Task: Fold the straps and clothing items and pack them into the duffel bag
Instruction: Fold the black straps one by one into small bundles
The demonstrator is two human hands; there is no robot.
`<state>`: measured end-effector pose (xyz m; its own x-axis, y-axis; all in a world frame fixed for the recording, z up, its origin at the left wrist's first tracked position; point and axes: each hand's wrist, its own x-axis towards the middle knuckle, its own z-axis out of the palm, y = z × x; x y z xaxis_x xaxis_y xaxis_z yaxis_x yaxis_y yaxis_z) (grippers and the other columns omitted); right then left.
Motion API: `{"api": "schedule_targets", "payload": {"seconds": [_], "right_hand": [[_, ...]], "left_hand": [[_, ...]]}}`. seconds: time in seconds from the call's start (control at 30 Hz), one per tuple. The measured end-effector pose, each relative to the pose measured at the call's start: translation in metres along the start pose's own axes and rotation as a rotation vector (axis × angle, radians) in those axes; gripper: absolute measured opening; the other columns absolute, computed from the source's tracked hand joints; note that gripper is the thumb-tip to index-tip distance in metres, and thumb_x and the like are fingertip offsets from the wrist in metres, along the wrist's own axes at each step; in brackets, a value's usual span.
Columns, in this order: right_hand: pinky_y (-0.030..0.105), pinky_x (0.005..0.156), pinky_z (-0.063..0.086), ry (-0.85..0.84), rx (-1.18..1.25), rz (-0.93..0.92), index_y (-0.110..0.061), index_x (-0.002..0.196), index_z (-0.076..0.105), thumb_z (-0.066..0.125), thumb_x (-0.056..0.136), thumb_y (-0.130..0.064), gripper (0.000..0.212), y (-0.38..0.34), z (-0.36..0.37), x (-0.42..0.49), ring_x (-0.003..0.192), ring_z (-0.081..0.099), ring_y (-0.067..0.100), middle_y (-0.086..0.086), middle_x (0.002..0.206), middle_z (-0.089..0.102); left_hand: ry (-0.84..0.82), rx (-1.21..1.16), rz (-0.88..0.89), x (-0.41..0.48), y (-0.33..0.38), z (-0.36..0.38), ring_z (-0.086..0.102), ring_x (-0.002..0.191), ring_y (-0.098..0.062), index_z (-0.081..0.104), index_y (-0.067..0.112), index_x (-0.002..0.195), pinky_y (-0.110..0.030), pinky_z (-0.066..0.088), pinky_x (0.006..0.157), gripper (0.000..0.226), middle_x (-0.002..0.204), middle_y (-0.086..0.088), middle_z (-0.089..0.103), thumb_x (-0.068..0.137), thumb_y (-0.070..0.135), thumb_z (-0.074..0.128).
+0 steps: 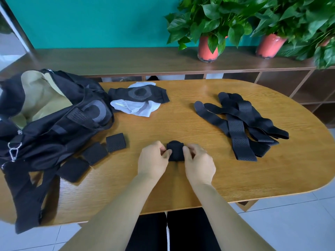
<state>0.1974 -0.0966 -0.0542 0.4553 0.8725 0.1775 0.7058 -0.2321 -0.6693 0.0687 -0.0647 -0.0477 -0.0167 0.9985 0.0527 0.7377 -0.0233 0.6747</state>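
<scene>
Folded strap is pinched between left hand and right hand, which cover its side edges.

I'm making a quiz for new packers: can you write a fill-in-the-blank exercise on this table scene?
1. ____ folded black perforated strap squares lie beside the open black fabric duffel bag.
2. The left hand and the right hand pinch a small folded black strap over the oval wooden ____.
3. The loose pile of long black straps lies on the person's ____ side.
4. The black mesh sleeve rests on a crumpled ____ cloth.
Missing words: three; table; right; white.
</scene>
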Motion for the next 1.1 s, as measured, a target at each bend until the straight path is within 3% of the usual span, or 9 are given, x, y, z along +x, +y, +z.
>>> {"api": "schedule_targets", "payload": {"seconds": [0.1, 0.2, 0.27, 0.43, 0.63, 0.83, 1.0, 1.1], "right_hand": [[0.029, 0.074, 0.05, 0.105, -0.031, -0.32, -0.017, 0.112, 0.067, 0.05, 0.093, -0.029, 0.028, 0.008, 0.0, -0.013, 0.102, 0.057, 0.016, -0.004, 0.111, 0.065], [0.032, 0.078, 0.051, 0.085, -0.196, -0.566, -0.015, 0.107, 0.072, 0.049, 0.088, -0.026, 0.031, 0.017, 0.007, -0.018, 0.108, 0.059, 0.018, -0.001, 0.117, 0.067], [0.034, 0.076, 0.053, 0.063, -0.201, -0.552, -0.016, 0.1, 0.074, 0.056, 0.084, -0.02, 0.024, 0.015, 0.008, -0.016, 0.102, 0.064, 0.019, 0.001, 0.114, 0.069], [0.04, 0.079, 0.053, 0.017, -0.111, -0.371, -0.018, 0.098, 0.075, 0.071, 0.08, -0.012, 0.019, 0.007, 0.009, -0.015, 0.102, 0.059, 0.027, 0.004, 0.112, 0.069], [0.023, 0.091, 0.037, -0.125, 0.078, -0.096, -0.018, 0.12, 0.065, 0.055, 0.091, -0.009, 0.032, -0.015, 0.012, -0.024, 0.116, 0.046, 0.019, -0.001, 0.126, 0.06], [0.038, 0.102, 0.043, -0.283, 0.38, 0.01, -0.023, 0.12, 0.063, 0.052, 0.09, -0.004, 0.037, -0.053, 0.031, -0.037, 0.118, 0.049, 0.016, -0.005, 0.125, 0.059], [0.034, 0.111, 0.034, -0.355, 0.524, -0.091, -0.02, 0.12, 0.064, 0.05, 0.088, 0.002, 0.041, -0.104, 0.053, -0.059, 0.128, 0.042, 0.014, -0.004, 0.137, 0.05], [0.036, 0.111, 0.033, -0.409, 0.536, -0.177, -0.016, 0.121, 0.064, 0.048, 0.086, 0.002, 0.043, -0.132, 0.069, -0.074, 0.131, 0.041, 0.015, 0.0, 0.138, 0.05]], "left_hand": [[0.117, -0.089, 0.144, -0.01, -0.007, 0.0, 0.059, 0.072, -0.012, 0.061, 0.018, 0.097, -0.021, 0.044, 0.062, 0.011, 0.083, 0.007, 0.06, 0.091, 0.027, 0.06], [0.122, 0.11, 0.351, -0.019, -0.015, 0.002, 0.058, 0.089, -0.014, 0.064, 0.022, 0.116, -0.028, 0.049, 0.069, 0.024, 0.112, 0.005, 0.057, 0.093, 0.022, 0.055], [0.04, 0.225, 0.438, -0.022, -0.019, 0.003, 0.053, 0.104, -0.02, 0.062, 0.024, 0.124, -0.035, 0.048, 0.081, 0.033, 0.126, 0.008, 0.055, 0.094, 0.017, 0.052], [-0.068, 0.142, 0.299, -0.021, -0.013, -0.002, 0.046, 0.117, -0.018, 0.058, 0.027, 0.131, -0.033, 0.041, 0.098, 0.037, 0.13, 0.003, 0.053, 0.098, 0.015, 0.046], [-0.131, -0.143, 0.161, -0.03, -0.012, -0.019, 0.052, 0.118, -0.014, 0.057, 0.017, 0.131, -0.023, 0.04, 0.1, 0.036, 0.129, -0.001, 0.057, 0.099, 0.009, 0.044], [0.009, -0.137, 0.189, -0.034, -0.039, -0.056, 0.053, 0.117, -0.011, 0.06, 0.016, 0.127, -0.015, 0.037, 0.097, 0.035, 0.129, 0.001, 0.058, 0.096, 0.006, 0.048], [0.253, -0.116, 0.229, -0.039, -0.069, -0.101, 0.056, 0.111, -0.011, 0.067, 0.01, 0.118, -0.026, 0.046, 0.095, 0.032, 0.122, -0.003, 0.061, 0.09, -0.001, 0.055], [0.355, -0.074, 0.201, -0.044, -0.097, -0.127, 0.059, 0.104, -0.013, 0.07, 0.009, 0.112, -0.024, 0.045, 0.09, 0.031, 0.117, -0.003, 0.063, 0.087, -0.004, 0.058]]}}
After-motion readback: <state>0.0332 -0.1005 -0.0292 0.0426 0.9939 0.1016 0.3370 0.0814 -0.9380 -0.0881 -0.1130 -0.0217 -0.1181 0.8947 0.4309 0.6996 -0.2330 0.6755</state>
